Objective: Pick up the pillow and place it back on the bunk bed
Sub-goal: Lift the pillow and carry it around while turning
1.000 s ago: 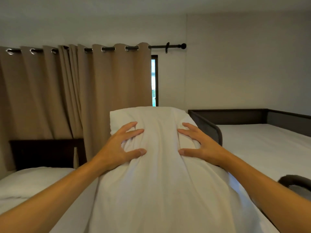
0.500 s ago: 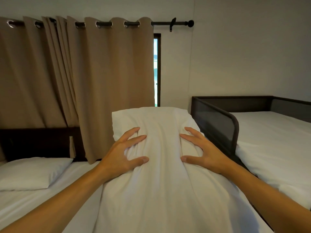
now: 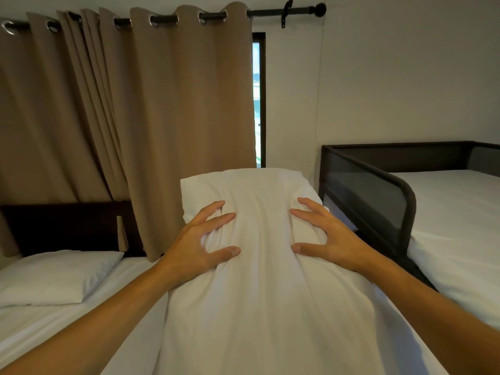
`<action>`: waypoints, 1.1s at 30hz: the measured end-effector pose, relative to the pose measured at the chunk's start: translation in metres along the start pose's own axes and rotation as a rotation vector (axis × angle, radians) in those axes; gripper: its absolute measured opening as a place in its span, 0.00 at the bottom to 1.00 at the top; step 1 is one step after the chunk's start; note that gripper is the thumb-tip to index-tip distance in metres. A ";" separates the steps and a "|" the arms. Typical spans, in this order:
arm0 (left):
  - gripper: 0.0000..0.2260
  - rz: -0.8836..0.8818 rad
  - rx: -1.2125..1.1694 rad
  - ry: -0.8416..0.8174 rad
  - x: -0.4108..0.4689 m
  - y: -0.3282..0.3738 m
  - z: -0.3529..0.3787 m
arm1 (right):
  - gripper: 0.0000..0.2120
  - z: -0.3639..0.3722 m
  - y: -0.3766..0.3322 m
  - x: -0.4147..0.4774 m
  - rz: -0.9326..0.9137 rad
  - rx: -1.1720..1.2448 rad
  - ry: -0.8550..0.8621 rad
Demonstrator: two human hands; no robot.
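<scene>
Front and centre, a white pillow (image 3: 267,280) fills the lower middle of the view, held up lengthwise w/ its far end pointing toward the curtain. Left hand (image 3: 200,247) presses on its upper left part, fingers spread and curled into the cover, thumb dug in so fabric bunches between thumb and fingers. Right hand (image 3: 328,238) does the same on the upper right, fingers splayed, thumb pinching a fold. Both hands have hold of the pillow; neither is closed to a fist. Left of it: a lower bed (image 3: 32,328) w/ white sheet, a 2nd pillow (image 3: 56,277) lying flat, dark headboard (image 3: 67,226) behind. Right: bunk bed (image 3: 457,226) w/ bare white mattress and dark mesh guard rail (image 3: 378,196) just beside the held pillow. Tan curtain (image 3: 130,117) on a black rod (image 3: 284,12) at back.
</scene>
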State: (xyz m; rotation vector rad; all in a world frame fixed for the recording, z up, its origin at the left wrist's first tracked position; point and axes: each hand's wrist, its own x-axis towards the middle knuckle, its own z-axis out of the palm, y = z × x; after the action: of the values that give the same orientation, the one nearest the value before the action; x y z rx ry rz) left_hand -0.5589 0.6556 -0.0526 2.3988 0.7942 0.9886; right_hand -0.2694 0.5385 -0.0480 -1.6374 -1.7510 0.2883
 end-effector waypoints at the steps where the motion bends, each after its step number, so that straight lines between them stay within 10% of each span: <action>1: 0.33 0.005 0.000 0.003 0.008 -0.002 0.003 | 0.40 -0.003 0.005 0.007 -0.003 0.004 -0.003; 33: 0.30 0.041 -0.050 -0.033 0.186 -0.121 0.061 | 0.39 -0.004 0.114 0.173 0.082 -0.089 0.014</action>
State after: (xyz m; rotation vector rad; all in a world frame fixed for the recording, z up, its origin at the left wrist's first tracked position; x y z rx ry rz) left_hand -0.4477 0.8561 -0.0701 2.3912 0.7035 0.9698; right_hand -0.1679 0.7188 -0.0547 -1.7741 -1.7106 0.2393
